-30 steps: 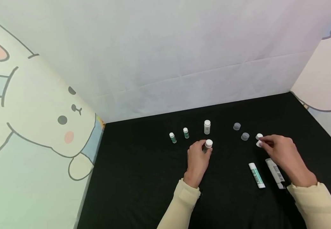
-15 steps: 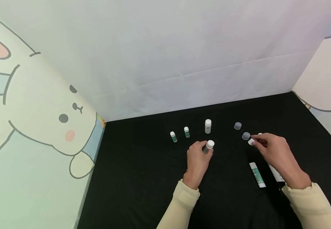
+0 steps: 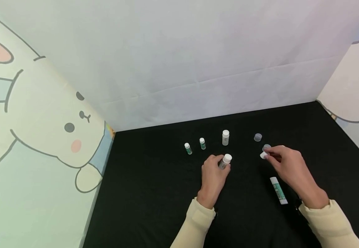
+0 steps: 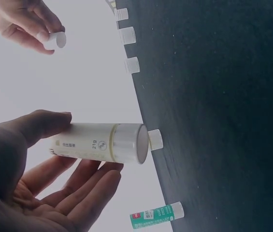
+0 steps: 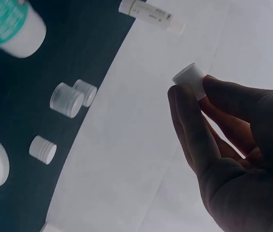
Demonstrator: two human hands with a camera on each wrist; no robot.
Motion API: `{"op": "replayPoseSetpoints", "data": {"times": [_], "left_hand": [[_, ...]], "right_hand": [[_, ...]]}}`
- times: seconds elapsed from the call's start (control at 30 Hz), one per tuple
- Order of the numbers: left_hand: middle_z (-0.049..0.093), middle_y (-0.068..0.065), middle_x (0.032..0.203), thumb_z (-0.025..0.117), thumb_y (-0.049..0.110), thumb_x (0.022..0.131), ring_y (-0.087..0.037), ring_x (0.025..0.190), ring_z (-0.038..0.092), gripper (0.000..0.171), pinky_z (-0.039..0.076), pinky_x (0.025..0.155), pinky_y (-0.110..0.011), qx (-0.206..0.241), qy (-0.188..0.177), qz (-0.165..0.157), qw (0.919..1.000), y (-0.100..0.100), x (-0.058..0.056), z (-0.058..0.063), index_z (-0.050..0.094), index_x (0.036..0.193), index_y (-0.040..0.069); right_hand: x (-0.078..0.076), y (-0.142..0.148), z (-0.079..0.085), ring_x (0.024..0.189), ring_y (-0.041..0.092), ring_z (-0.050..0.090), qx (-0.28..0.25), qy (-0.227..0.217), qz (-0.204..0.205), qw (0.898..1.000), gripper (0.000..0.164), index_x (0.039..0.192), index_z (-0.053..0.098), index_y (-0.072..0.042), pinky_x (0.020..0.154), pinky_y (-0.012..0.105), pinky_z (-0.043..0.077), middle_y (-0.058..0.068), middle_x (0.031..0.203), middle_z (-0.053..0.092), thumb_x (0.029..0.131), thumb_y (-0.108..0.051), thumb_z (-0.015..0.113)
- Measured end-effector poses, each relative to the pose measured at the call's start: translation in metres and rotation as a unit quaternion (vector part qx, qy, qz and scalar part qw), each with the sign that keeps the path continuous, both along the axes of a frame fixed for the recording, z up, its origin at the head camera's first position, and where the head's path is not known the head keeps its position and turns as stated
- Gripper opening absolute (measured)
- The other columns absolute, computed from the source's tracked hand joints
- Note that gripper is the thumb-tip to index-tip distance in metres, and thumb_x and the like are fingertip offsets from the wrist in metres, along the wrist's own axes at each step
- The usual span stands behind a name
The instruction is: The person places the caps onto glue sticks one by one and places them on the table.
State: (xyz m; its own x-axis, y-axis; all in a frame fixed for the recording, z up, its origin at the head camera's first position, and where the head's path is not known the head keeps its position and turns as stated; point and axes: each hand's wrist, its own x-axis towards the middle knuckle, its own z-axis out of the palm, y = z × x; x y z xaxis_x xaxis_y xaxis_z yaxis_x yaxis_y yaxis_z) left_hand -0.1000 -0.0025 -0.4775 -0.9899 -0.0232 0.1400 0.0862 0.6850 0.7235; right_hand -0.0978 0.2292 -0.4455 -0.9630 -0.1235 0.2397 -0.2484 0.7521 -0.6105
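My left hand (image 3: 213, 175) holds a white glue stick (image 3: 226, 161) upright over the black cloth, thumb on one side and fingers on the other. In the left wrist view, this glue stick (image 4: 95, 140) shows a 21g label. My right hand (image 3: 291, 165) pinches a small white cap (image 3: 263, 155) between thumb and fingertips; the right wrist view shows the cap (image 5: 189, 80) from the side. Two clear caps (image 3: 258, 137) stand just beyond that hand, the nearer one partly covered by its fingers. Another white cap (image 5: 43, 150) stands on the cloth, mostly hidden in the head view.
A second white glue stick (image 3: 225, 137) stands behind my left hand. To its left are two small green glue sticks (image 3: 202, 143). A green-and-white glue stick (image 3: 278, 190) lies near my right forearm. A pale wall (image 3: 182, 69) rises behind the black cloth (image 3: 142, 193).
My right hand has moved left with the white cap, toward the clear caps. Its arm now covers the second lying tube. The left hand keeps its grip on the glue stick, almost unmoved.
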Motion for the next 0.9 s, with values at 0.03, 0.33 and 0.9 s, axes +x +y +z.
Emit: {"op": "replayPoseSetpoints", "data": {"times": [0.03, 0.33, 0.9], "left_hand": [[0.060, 0.003, 0.090, 0.076, 0.018, 0.077, -0.014, 0.081, 0.060, 0.026, 0.048, 0.071, -0.030, 0.001, 0.000, 0.001, 1.0000, 0.000, 0.000, 0.000, 0.070, 0.102, 0.014], [0.059, 0.006, 0.087, 0.077, 0.019, 0.076, -0.013, 0.078, 0.059, 0.023, 0.048, 0.070, -0.030, 0.008, 0.012, 0.008, 0.9999, -0.004, 0.005, -0.004, 0.071, 0.099, 0.016], [0.064, 0.007, 0.092, 0.079, 0.019, 0.074, -0.008, 0.080, 0.059, 0.022, 0.049, 0.070, -0.030, 0.003, 0.009, 0.026, 0.9996, -0.007, 0.010, -0.001, 0.071, 0.095, 0.016]], "right_hand": [[0.000, -0.002, 0.000, 0.075, 0.019, 0.059, -0.001, 0.002, 0.003, 1.000, 0.022, 0.105, 0.069, -0.004, 0.057, 0.020, 0.047, 0.012, 0.097, 0.065, 0.083, -0.006, 0.068], [0.007, -0.016, -0.002, 0.076, 0.016, 0.060, -0.007, 0.001, 0.010, 1.000, 0.023, 0.106, 0.068, -0.007, 0.058, 0.023, 0.049, 0.008, 0.101, 0.064, 0.084, -0.005, 0.068], [0.006, -0.034, -0.001, 0.075, 0.018, 0.064, -0.012, 0.042, 0.022, 0.999, 0.022, 0.103, 0.069, -0.008, 0.061, 0.034, 0.052, 0.003, 0.091, 0.064, 0.081, -0.004, 0.070]]}}
